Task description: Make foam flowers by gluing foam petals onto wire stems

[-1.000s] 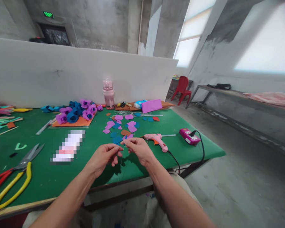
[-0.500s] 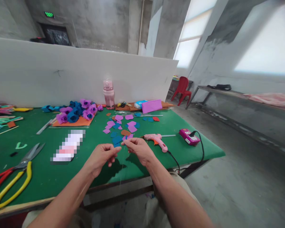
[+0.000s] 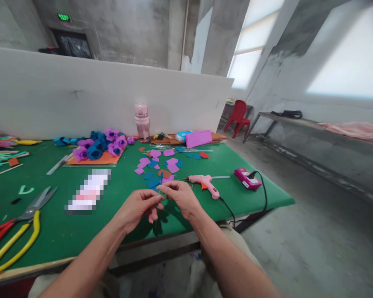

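Observation:
A thin wire (image 3: 156,225) runs down between my hands, with a small narrow blue piece (image 3: 161,178) at its upper end. My right hand (image 3: 180,198) pinches the wire just below that blue piece. Lower down, my left hand (image 3: 143,208) has thumb and forefinger closed on the same wire, its other fingers loosely curled. The two hands nearly touch. Behind them lie cut petals, among them a blue petal (image 3: 153,182), a brown petal (image 3: 164,173) and a purple petal (image 3: 173,168). To the right of my right hand rests a pink glue gun (image 3: 205,182).
On the green table (image 3: 112,229), scissors (image 3: 34,213) and a pixelated item (image 3: 90,192) lie left. Purple and blue paper flowers (image 3: 101,147) are piled behind. A pink bottle (image 3: 142,124) stands by the white board (image 3: 174,99). A corded purple box (image 3: 248,179) sits right.
My left hand has moved right and closed on the wire beneath my right hand. The blue piece now stands up above my right fingertips.

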Demonstrator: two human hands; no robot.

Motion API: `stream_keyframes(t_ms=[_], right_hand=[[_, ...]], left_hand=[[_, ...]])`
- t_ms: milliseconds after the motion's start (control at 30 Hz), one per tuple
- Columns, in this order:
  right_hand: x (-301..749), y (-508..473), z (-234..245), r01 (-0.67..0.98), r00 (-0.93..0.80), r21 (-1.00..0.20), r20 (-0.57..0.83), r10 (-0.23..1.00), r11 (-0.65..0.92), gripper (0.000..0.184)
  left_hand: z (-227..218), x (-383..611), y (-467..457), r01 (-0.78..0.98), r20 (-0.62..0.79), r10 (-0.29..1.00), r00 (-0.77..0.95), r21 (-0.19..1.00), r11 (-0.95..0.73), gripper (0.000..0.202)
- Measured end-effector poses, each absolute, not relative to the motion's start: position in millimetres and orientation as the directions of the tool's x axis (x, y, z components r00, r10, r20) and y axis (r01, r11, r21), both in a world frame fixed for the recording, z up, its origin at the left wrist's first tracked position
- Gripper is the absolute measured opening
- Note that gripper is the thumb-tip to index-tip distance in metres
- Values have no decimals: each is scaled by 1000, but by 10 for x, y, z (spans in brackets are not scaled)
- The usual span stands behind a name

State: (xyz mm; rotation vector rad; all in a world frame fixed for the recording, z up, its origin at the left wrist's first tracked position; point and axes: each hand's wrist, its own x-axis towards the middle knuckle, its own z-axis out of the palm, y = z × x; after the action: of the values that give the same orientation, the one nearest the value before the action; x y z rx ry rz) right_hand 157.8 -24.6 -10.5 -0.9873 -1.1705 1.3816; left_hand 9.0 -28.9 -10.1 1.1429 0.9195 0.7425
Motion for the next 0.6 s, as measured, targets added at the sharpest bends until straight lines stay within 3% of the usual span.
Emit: stream_keyframes(t_ms=[267,467,600], right_hand=[[1463,-225,-174,-230,-27,-973,32,999,25,17],[1425,-213,-206,-231,-85,-973,23,996,3,20],[1454,-195,-193,-252,-35,-968,21,999,12,19]], left_hand=[[-123,129,-294,-69,-206,889,409,964,255,24],[-119,134,-299,-54,-196,918,345,972,227,24],[-88,89,-298,5,-176,916,360,982,187,27]])
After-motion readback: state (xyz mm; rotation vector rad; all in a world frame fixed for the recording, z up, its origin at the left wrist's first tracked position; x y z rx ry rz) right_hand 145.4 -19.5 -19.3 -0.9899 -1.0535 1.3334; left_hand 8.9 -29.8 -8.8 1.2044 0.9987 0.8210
